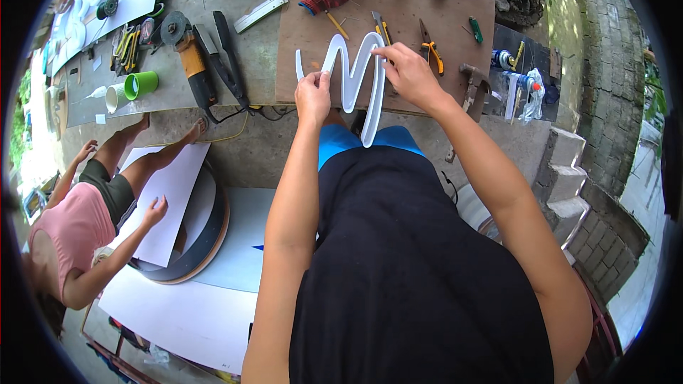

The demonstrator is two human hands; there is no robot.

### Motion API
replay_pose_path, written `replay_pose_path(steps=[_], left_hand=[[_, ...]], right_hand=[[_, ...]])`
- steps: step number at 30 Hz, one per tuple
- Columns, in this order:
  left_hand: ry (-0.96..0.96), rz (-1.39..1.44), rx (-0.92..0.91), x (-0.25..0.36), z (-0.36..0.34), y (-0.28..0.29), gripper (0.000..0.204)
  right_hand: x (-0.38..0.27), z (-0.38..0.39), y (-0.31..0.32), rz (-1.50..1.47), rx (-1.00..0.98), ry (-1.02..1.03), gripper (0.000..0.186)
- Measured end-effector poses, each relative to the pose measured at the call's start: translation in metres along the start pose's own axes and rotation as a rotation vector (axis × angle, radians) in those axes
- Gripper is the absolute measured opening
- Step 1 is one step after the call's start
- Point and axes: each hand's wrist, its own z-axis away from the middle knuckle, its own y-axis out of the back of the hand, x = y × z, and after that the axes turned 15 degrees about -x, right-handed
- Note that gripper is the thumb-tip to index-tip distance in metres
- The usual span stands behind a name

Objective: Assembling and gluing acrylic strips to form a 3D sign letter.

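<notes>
grinder point(188, 57): well left of left fingers point(324, 82) | left fingers: pinching wavy strip point(347, 92) | strip: mostly between left and right fingers point(389, 53) | right fingers: holding its right bend | pliers point(430, 48): just right of right fingers | hammer point(472, 85): farther right

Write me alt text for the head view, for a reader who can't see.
A person's left hand and right hand hold a wavy white strip at the near edge of a brown board. Pliers lie on the board, with an angle grinder to its left. Lower left, another person wears a pink top.
</notes>
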Motion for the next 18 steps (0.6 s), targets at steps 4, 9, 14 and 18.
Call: replay_pose_path(steps=[4,9,14,18], left_hand=[[0.017,0.02,-0.012,0.002,0.001,0.001,0.037],[0.024,0.032,0.001,0.008,0.004,0.002,0.038],[0.01,0.036,0.009,0.009,0.004,0.003,0.038],[0.007,0.034,0.015,0.011,0.005,0.003,0.038]], right_hand=[[0.01,0.05,0.0,-0.051,0.009,-0.021,0.026],[0.02,0.103,-0.013,-0.132,-0.053,-0.149,0.027],[0.021,0.129,-0.026,-0.151,-0.063,-0.135,0.028],[0.02,0.134,-0.022,-0.175,-0.068,-0.14,0.029]])
